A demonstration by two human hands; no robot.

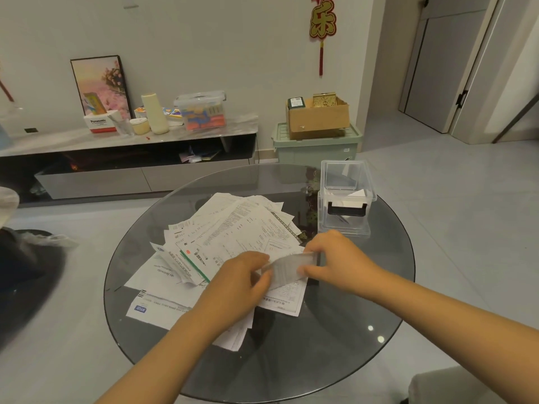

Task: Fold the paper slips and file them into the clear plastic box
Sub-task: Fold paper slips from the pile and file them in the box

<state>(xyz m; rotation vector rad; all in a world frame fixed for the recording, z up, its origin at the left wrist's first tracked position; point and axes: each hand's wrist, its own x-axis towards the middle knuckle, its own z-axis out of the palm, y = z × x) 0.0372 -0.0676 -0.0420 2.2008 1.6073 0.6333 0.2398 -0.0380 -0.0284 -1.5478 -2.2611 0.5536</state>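
A paper slip (287, 268) is held between the two hands, just above the pile of papers (233, 237) on the round glass bench (335, 330). The slip is pinched at its left end by the left hand (242, 282), whose fingers are curled round it. Its right end is pinched by the right hand (335, 258), with the thumb (309, 270) on the near side and the fingers curled over the top edge. The slip looks blurred, so its print cannot be read, and it cannot be told if it is folded yet. The pile is spread out under the left hand and beyond it, with many printed sheets lying over each other. The clear plastic box (345, 205) is seen just beyond the right hand, near the far edge of the bench. Its lid (342, 173) is stood up and open, and white paper (357, 195) is seen inside it. A black clasp (346, 209) is seen on the front of the box. Far beyond the hands, a low cabinet (131, 153) is set against the wall, and a cardboard box (318, 118) is placed on a green bin (316, 147)
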